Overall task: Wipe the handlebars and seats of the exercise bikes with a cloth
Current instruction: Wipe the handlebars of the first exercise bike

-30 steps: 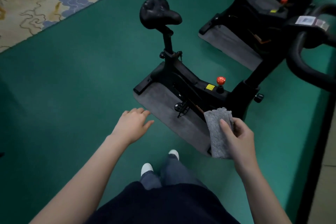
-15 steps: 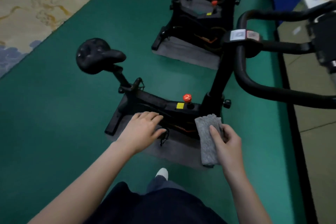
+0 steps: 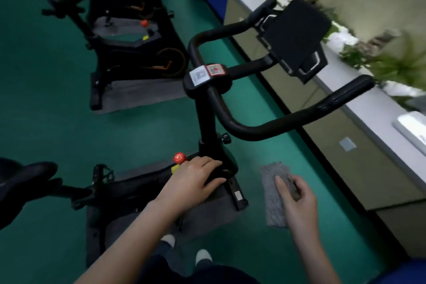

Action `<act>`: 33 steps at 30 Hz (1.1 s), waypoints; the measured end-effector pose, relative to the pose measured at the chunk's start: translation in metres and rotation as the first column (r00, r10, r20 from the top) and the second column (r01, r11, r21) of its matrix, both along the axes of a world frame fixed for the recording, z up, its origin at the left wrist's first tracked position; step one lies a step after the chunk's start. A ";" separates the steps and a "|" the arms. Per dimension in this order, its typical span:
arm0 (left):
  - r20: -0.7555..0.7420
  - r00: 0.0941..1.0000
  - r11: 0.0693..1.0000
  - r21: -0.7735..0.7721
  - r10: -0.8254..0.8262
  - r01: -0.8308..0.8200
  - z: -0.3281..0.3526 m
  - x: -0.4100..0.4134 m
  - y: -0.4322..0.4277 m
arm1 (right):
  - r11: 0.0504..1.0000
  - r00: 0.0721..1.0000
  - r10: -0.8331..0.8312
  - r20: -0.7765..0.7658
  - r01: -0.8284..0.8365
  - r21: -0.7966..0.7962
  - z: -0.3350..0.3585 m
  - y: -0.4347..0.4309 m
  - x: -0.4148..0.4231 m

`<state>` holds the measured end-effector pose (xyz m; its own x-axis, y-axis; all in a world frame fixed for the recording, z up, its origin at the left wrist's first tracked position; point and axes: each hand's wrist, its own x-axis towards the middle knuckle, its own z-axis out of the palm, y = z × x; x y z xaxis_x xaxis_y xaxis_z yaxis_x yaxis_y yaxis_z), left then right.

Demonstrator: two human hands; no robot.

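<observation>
One second has changed the framing more than the hands: the view has swung up and right, so the near bike's handlebars (image 3: 265,128) now sit centre frame, where before only a curve of them showed at the right edge. The seat (image 3: 25,180) has slid off to the far left. The left hand (image 3: 191,184) has come in from over the green floor (image 3: 46,127) to the bike frame, just beside the red knob (image 3: 179,157) at the foot of the handlebar stem. Its fingers (image 3: 208,165) are released and loosely spread (can't tell if they rest on the frame or hover over it). The right hand (image 3: 299,203) still grips the folded grey cloth (image 3: 270,193), thumb on top and the other fingers curled under it. The cloth is held low over the floor, right of the bike's mat (image 3: 207,217), well below the bars and touching nothing on the bike. My read: the person is lining up on the handlebars first, and no wiping contact has been made on this bike yet. Next the cloth needs to lift up onto the near bar. The tablet holder (image 3: 297,34) sits between the two grips and will be in the way of a straight pass. A second bike (image 3: 129,53) waits behind, so a good share of the task looks undone.
</observation>
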<state>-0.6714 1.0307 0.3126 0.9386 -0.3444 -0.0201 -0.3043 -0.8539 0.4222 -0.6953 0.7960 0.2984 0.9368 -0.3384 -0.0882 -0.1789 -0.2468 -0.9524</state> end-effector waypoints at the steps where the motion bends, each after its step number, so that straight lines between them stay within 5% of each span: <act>1: 0.001 0.999 0.999 -0.016 -0.050 0.050 0.002 0.007 0.001 | 0.999 0.999 -0.049 0.013 0.048 0.008 0.003 0.004 -0.003; 9: 0.124 0.905 0.888 -0.176 -0.408 0.425 0.035 0.051 0.004 | 0.881 0.871 -0.470 0.144 0.472 0.026 0.026 0.043 -0.013; 16: 0.361 0.823 0.784 -0.293 -0.439 0.547 0.085 0.086 -0.010 | 0.825 0.806 -0.535 0.255 0.563 -0.047 0.068 0.063 -0.010; 28: 0.315 0.943 0.981 -0.121 -0.105 0.150 0.060 0.167 0.069 | 0.949 0.921 -0.125 0.369 0.220 -0.226 0.121 0.103 0.095; 33: 0.288 0.950 0.975 -0.142 -0.121 0.168 0.051 0.177 0.081 | 0.790 0.944 0.185 0.273 0.022 -0.612 0.122 0.119 0.147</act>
